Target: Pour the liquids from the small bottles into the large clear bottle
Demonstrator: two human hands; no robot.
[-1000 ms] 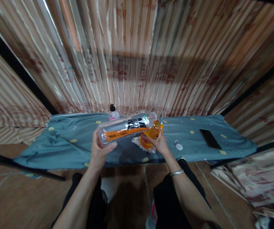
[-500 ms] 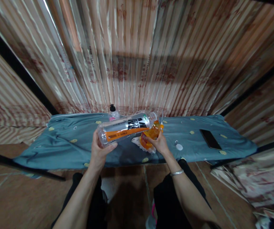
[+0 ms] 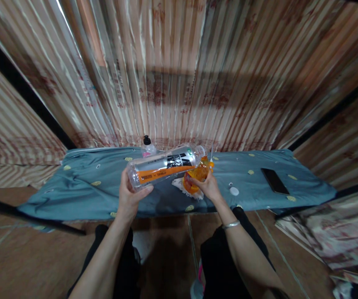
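My left hand [image 3: 130, 197] is closed around the base of a clear plastic bottle [image 3: 163, 166] with a silver and orange label. That bottle lies tilted in the air, its uncapped mouth pointing right, over the top of an orange bottle [image 3: 194, 178]. My right hand [image 3: 208, 185] grips the orange bottle, which leans on a crumpled white cloth or tissue [image 3: 179, 183]. A thin tube with an orange fitting [image 3: 211, 164] rises beside my right fingers. Whether liquid runs between the bottles cannot be made out.
A blue patterned sheet [image 3: 82, 182] covers the low surface. Behind the clear bottle stands a small bottle with a black cap [image 3: 147, 140]. To the right lie a white round cap [image 3: 234, 191] and a black phone [image 3: 274, 181]. A striped curtain [image 3: 172, 83] hangs behind.
Almost nothing differs. Both hands hold the same bottles in nearly the same tilt and place.
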